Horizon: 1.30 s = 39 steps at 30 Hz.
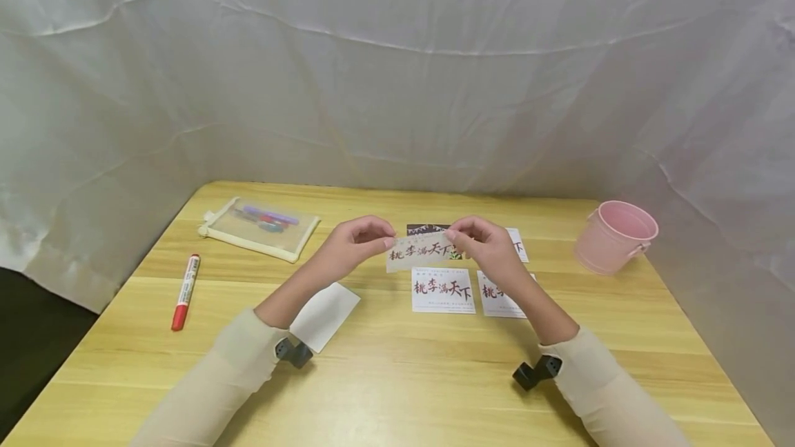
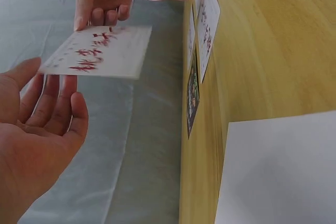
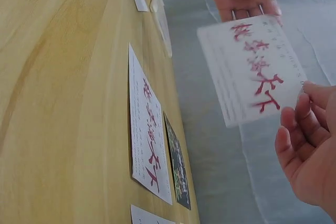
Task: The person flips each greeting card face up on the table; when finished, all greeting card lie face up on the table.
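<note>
Both hands hold up a white card (image 1: pixel 417 254) with red brush-style Chinese characters, raised above the table. My left hand (image 1: pixel 350 245) pinches its left upper corner between thumb and fingers. At the opposite upper corner, my right hand (image 1: pixel 492 245) pinches it the same way. In the right wrist view the card's printed face (image 3: pixel 252 72) shows fully. Below it lies a matching card (image 1: pixel 443 290), with another card (image 1: pixel 503 303) partly covered by the right wrist. A dark picture card (image 1: pixel 425 229) lies behind the held one, beside a further white card (image 1: pixel 517 245) half hidden by the right hand.
Blank white paper (image 1: pixel 326 316) lies beneath the left forearm. A red marker (image 1: pixel 185 292) and a cream mesh pouch (image 1: pixel 263 226) with pens are at the left. The pink bucket (image 1: pixel 611 240) stands at the right rear. Grey-white fabric (image 1: pixel 397 88) surrounds the wooden table (image 1: pixel 385 392).
</note>
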Tool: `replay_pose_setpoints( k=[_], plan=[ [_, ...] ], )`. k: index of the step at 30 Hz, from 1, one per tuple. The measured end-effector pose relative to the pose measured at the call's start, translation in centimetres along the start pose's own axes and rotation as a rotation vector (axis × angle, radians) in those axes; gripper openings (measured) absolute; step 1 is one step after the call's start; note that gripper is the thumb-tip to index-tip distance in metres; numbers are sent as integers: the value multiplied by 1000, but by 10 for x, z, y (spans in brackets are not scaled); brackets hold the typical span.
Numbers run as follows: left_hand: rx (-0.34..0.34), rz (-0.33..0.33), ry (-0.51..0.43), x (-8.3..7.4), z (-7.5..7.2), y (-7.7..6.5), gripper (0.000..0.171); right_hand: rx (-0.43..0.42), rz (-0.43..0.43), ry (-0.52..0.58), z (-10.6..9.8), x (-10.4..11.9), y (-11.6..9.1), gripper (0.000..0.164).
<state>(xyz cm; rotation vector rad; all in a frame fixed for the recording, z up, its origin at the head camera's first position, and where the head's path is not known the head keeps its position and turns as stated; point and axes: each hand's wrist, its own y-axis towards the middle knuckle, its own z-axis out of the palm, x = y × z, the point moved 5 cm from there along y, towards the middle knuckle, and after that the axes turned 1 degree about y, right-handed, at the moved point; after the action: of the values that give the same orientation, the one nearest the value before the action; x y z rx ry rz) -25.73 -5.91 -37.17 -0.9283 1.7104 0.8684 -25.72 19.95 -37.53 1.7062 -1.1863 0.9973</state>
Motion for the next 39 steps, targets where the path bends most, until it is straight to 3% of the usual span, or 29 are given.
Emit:
replay_pose_setpoints(
  k=[5, 12, 17, 23, 29, 34, 39],
  plan=[
    [-37, 3, 18, 1, -2, 1, 17, -6, 1, 17, 1, -3, 1, 29],
    [-96, -26, 51, 12, -18, 6, 16, 31, -16, -98, 12, -2, 12, 23],
    [-94, -85, 87, 31, -40, 19, 20, 75, -18, -162, 30, -5, 42, 27],
    [-79, -174, 178, 59, -64, 43, 23, 140, 38, -216, 56, -27, 86, 22],
    [-48, -228, 349, 82, -74, 62, 18, 177, 69, -338, 73, -50, 112, 19],
    [-9, -223, 554, 84, -75, 73, 16, 182, 96, -406, 81, -58, 124, 15],
    [3, -228, 679, 86, -77, 76, 16, 190, 99, -453, 90, -63, 131, 16]
  ],
)
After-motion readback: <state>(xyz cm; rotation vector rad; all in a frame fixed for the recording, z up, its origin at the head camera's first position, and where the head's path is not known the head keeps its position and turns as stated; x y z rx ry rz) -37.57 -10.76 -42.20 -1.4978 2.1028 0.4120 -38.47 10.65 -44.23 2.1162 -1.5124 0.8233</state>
